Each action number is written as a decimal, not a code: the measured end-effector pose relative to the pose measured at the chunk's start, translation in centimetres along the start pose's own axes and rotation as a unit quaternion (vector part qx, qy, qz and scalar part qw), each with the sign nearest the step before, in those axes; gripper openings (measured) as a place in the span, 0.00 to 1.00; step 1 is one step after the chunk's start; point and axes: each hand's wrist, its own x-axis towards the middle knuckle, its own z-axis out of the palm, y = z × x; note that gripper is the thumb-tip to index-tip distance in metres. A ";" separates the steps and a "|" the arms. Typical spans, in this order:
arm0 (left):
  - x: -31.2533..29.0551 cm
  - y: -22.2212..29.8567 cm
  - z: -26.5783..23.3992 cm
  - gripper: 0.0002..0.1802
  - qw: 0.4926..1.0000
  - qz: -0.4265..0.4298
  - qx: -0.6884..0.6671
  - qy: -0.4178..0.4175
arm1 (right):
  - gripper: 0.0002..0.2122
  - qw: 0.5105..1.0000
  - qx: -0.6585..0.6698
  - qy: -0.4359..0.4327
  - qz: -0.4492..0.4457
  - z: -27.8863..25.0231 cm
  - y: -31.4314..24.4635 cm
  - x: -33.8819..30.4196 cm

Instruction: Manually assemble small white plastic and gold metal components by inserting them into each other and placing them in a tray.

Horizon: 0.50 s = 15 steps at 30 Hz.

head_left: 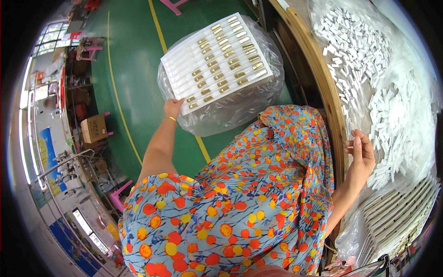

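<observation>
My left hand point(173, 109) pinches the near left corner of a white tray point(174, 76), thumb and fingers at its rim. Rows of small gold-coloured metal pieces point(214, 69) lie in the tray's slots; those at the far left hold no gold pieces. Beneath it spreads clear plastic wrapping point(230, 113). My right hand point(361, 151) is raised by the wooden edge of the table, its fingers curled together; what they hold, if anything, is too small to make out. Nearest to it lie loose white pieces point(385, 134) on plastic sheeting.
More white and metallic pieces point(355, 41) are heaped farther along the table, bounded by a wooden rail point(318, 60). Stacked pale trays point(401, 212) stand at the near right. On the green floor point(134, 87) are yellow lines, pink stools point(92, 48) and a cardboard box point(94, 128).
</observation>
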 end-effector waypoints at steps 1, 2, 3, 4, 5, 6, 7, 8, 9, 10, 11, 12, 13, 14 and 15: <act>-0.4 -0.1 0.4 0.21 0.997 0.033 0.030 0.058 | 0.09 1.000 0.001 0.004 0.004 -0.1 -0.1 0.1; -0.6 0.0 0.9 0.21 0.997 0.034 0.030 0.057 | 0.09 1.000 0.001 0.011 0.007 -0.2 -0.2 0.1; -0.9 0.9 1.2 0.20 0.999 0.009 0.013 0.052 | 0.09 1.000 0.000 0.016 0.007 -0.3 -0.2 -0.1; -1.1 1.7 1.7 0.19 0.999 -0.013 -0.005 0.045 | 0.09 1.000 -0.004 0.025 0.009 -0.5 -0.2 -0.3; -0.7 1.2 2.9 0.19 0.999 -0.004 -0.007 0.037 | 0.09 0.999 -0.009 0.038 0.009 -0.8 -0.3 -0.6; -0.2 -0.5 3.9 0.19 0.996 0.013 0.023 0.081 | 0.09 0.999 -0.011 0.046 0.005 -0.4 -0.5 -0.8; 0.6 -1.2 4.9 0.19 0.991 0.039 0.050 0.117 | 0.09 0.998 -0.010 0.048 0.027 0.3 -0.7 -0.9; 0.3 -1.0 5.2 0.20 0.994 0.060 -0.032 0.090 | 0.09 0.996 -0.014 0.074 0.049 0.1 -0.8 -1.0; 0.2 -2.3 5.2 0.21 0.991 0.045 -0.039 0.117 | 0.09 0.997 0.004 0.045 0.057 -0.1 -0.6 -0.5; -0.2 -0.8 4.4 0.22 0.993 0.072 -0.031 0.088 | 0.08 0.997 0.024 0.036 0.063 -0.7 0.3 -0.2; 0.9 -6.6 3.4 0.23 0.978 0.070 -0.009 0.196 | 0.08 0.998 0.028 0.005 0.052 -0.8 0.3 0.2; 0.3 -3.5 3.2 0.24 0.967 0.113 0.081 0.214 | 0.08 0.999 0.019 0.008 0.039 -1.5 0.7 0.2; 1.0 -2.6 2.0 0.22 0.970 0.127 0.064 0.200 | 0.08 0.999 0.023 0.029 0.019 -2.1 0.4 0.2; 1.1 0.2 1.8 0.20 0.970 0.141 0.046 0.193 | 0.08 0.998 0.026 0.049 -0.001 -2.6 0.2 0.3; 0.7 3.4 1.6 0.18 0.970 0.151 0.030 0.189 | 0.07 0.995 0.019 0.093 -0.019 -3.1 0.4 0.5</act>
